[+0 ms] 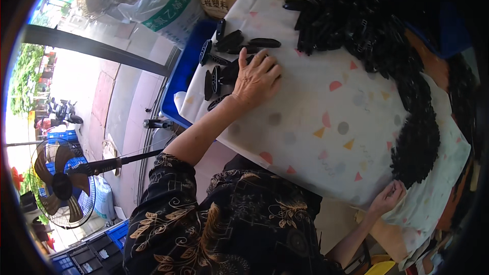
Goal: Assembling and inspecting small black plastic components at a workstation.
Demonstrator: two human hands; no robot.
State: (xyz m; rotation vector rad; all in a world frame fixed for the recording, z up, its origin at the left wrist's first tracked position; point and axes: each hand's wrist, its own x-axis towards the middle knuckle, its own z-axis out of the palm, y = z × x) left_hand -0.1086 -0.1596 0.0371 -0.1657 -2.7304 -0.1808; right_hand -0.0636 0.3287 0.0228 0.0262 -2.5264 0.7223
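My left hand lies palm down at the left side of the cloth-covered table. Its fingers are apart, and their tips reach over a black plastic part partly hidden beneath the hand. Around it lie several more long, rounded black parts, some standing on edge with an openwork oval face. At the table's near right edge is my right hand, its fingers curled together. Whatever they hold, if anything, is hidden. Just above that hand ends a dense heap of small black pieces.
A large heap of black parts covers the table's far right. The patterned white cloth spans the middle. A blue bin adjoins the left edge, with sacks behind it. A fan stands at left.
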